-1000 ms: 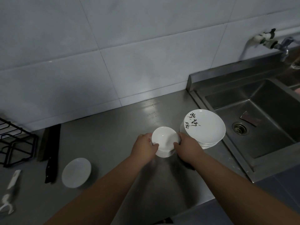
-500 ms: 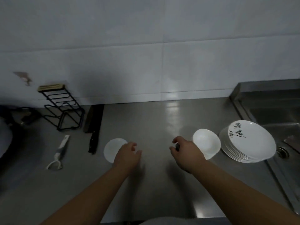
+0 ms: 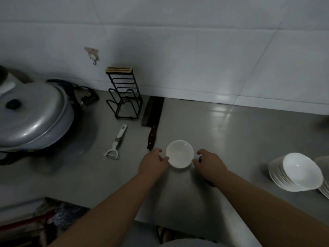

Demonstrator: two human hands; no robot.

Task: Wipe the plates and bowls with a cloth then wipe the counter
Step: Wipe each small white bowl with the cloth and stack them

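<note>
A small white dish point(image 3: 179, 154) sits on the steel counter point(image 3: 240, 136) in front of me. My left hand point(image 3: 153, 164) is at its left rim, fingertips touching the edge, fingers loosely curled. My right hand point(image 3: 209, 164) is just right of the dish and grips a dark cloth point(image 3: 200, 158), which mostly hides under the palm and wrist. A stack of white bowls point(image 3: 300, 173) stands at the far right, with the edge of the plate stack point(image 3: 325, 175) behind it, cut off by the frame.
A cleaver point(image 3: 153, 118) lies just behind and left of the dish, a white peeler point(image 3: 115, 143) further left. A black wire rack point(image 3: 124, 97) stands by the tiled wall. A large lidded pot point(image 3: 32, 114) fills the left. The counter's front edge is near my forearms.
Both hands left the bowl stack and moved left to flank the small dish. My view swung left, so the sink is out of sight and the pot has appeared.
</note>
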